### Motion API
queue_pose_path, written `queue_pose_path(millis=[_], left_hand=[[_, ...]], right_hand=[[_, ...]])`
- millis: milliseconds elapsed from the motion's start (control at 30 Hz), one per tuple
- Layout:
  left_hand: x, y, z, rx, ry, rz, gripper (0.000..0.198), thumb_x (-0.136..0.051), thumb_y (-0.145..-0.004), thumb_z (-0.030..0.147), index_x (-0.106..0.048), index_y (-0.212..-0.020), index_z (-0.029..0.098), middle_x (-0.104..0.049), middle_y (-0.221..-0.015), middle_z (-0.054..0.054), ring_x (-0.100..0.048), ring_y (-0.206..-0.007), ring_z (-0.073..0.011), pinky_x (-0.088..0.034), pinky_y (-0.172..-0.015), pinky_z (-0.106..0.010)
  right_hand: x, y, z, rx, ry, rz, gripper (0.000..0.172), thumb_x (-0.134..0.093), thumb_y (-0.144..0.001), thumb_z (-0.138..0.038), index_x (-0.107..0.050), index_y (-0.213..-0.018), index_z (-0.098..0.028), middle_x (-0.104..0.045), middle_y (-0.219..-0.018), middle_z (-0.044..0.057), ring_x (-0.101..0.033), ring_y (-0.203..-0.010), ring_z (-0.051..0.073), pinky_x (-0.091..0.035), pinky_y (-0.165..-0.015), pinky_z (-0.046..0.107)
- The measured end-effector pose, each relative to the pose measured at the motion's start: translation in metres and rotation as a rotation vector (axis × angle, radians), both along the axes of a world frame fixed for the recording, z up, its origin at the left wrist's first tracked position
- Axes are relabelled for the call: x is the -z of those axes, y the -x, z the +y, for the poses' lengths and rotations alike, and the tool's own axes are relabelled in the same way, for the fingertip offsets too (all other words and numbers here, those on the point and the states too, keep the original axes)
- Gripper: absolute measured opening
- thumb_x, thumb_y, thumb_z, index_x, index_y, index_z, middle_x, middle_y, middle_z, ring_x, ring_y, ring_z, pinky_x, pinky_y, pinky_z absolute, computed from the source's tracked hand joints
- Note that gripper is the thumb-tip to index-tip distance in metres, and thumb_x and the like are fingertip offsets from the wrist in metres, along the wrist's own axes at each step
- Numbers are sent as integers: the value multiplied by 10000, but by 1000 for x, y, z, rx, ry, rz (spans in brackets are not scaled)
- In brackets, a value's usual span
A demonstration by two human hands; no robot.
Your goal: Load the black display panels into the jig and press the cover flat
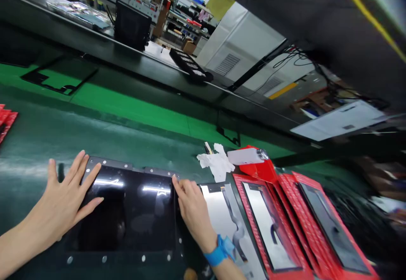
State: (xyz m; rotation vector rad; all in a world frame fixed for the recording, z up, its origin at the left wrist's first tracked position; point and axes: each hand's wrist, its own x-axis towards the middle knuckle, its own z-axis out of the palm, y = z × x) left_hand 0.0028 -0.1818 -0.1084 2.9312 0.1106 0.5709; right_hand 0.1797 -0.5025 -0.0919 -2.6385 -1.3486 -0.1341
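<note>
A glossy black display panel (146,220) lies face up in a dark frame (109,163) dotted with several silver round spots. My left hand (65,195) rests with fingers spread over the panel's left upper edge. At the upper right corner, my right hand (192,201) has its fingers bent together, the index fingertip touching the frame; whether anything small is pinched is hidden. A blue band (218,252) circles the right wrist. Just right of that hand lies a silver-backed panel (218,204) with a grey ribbon cable.
Red bubble-wrap sleeves (304,187) carrying display panels lie on the right. Behind them are crumpled white paper (217,161) and a white bottle (245,156) with a metallic top. More red wrap (6,121) sits at far left. A dark shelf (152,72) runs across the back.
</note>
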Motion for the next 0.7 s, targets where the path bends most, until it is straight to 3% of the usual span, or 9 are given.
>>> queue_pose_path(millis=[100,300,433,500,600,700], left_hand=[[0,-2,0,8,2,38,766,-410,-941,518,-160,-1584,185,-155,-1616,-222,-189,-1470,-450,-8,-1116,-754],[7,-3,1,-1,-15,36,803,-413,-920,528,-143,-1586,170,-113,-1635,-196,-129,-1478,-472,-65,-1128,-743],[11,15,9,20,12,98,766,-409,-925,533,-163,-1585,232,-125,-1648,-136,-124,-1491,-443,-85,-1149,-715],[13,33,12,85,62,150,776,-453,-903,543,-183,-1580,277,-130,-1652,-103,-141,-1492,-431,-146,-1154,-695],[14,59,15,163,172,221,782,-493,-892,529,-182,-1577,312,-136,-1653,-75,-169,-1493,-410,-201,-1158,-669],[12,70,15,166,246,199,722,-477,-911,505,-210,-1564,354,-199,-1641,-39,-184,-1494,-384,-212,-1161,-656]], right_hand=[[7,5,2,-17,55,-26,542,-337,-928,12,-414,-1453,-99,-590,-1008,114,-485,-860,251,-482,-754,406],[11,7,18,75,-114,74,482,-296,-986,-61,-444,-1442,-112,-579,-959,106,-480,-853,242,-478,-749,394],[0,25,4,145,-282,260,476,-286,-1007,-127,-528,-1401,-240,-523,-988,86,-505,-945,230,-481,-827,394],[-6,44,-13,215,-355,426,469,-347,-1011,-186,-471,-1446,-310,-493,-1061,74,-521,-999,211,-484,-874,376],[-15,70,-39,336,-316,702,673,-559,-949,-312,-258,-1551,-328,-480,-1073,48,-541,-887,179,-507,-814,332],[-22,75,-48,373,-215,902,882,-653,-885,-323,-112,-1581,-308,-495,-979,8,-516,-752,156,-492,-719,300]])
